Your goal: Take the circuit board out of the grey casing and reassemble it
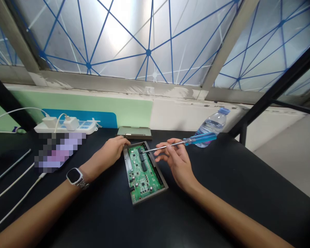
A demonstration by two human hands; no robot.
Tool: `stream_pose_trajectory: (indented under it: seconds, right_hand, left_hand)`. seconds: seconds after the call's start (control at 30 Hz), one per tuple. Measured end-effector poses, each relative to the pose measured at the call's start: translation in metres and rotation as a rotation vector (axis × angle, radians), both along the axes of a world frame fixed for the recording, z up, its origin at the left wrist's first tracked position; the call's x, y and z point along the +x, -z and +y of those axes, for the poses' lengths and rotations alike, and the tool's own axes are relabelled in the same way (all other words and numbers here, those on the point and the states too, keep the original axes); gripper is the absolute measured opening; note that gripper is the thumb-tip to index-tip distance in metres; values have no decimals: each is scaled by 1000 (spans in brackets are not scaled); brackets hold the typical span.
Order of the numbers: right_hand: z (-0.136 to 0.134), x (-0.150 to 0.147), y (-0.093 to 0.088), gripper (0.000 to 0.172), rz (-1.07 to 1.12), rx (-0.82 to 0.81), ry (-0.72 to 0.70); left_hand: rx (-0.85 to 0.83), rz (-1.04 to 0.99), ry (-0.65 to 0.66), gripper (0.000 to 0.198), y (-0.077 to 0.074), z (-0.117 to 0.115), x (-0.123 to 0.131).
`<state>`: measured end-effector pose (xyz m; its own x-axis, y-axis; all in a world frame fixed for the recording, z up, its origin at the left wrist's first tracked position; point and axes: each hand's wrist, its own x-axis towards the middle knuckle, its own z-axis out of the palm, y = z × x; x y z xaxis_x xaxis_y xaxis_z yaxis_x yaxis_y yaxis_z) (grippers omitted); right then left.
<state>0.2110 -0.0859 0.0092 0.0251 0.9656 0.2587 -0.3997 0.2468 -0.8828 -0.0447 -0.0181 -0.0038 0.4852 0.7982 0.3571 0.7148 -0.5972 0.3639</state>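
A green circuit board [138, 177] lies in a shallow grey metal case [151, 199] on the black table. My left hand [115, 148] is closed on the far left corner of that case, with a watch on the wrist. Between the fingers of my right hand [178, 160] is the metal shaft of a screwdriver [200, 138] with a clear blue handle. Its handle points right, and its tip reaches over the black chips near the far end of the board. Whether the tip touches the board I cannot tell.
Behind the case lies a flat metal cover [134, 132] against the wall. A tilted water bottle [213, 124] is at the back right. At the left are a power strip [67, 127] with plugged chargers, a blurred phone [60, 153] and white cables [18, 198].
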Motion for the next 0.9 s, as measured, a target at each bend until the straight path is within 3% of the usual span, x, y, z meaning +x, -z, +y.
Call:
stream_pose_trajectory:
  seconds: [0.3,0.47,0.57,0.73,0.83,0.9]
  right_hand:
    - [9,5,1,23,-32,29,20]
    - [14,10,-6,23,-121,61,12]
    - [25,11,-19,23,-242,82,-43]
    - [56,-3,-63,22,-651,168,-233]
    - [71,-17,-84,18,-860,292,-236]
    - [77,-25,-88,15,-897,339,-191]
  left_hand:
    - [-5,-105,68,31,2,17,42]
    - [3,-293,71,22,0,4,51]
    - [-39,-372,98,23,-5,-4,53]
    - [-123,-537,98,27,-10,-5,58]
    - [-195,-606,118,27,-11,-4,59]
    - [-228,-635,127,28,-11,-5,58]
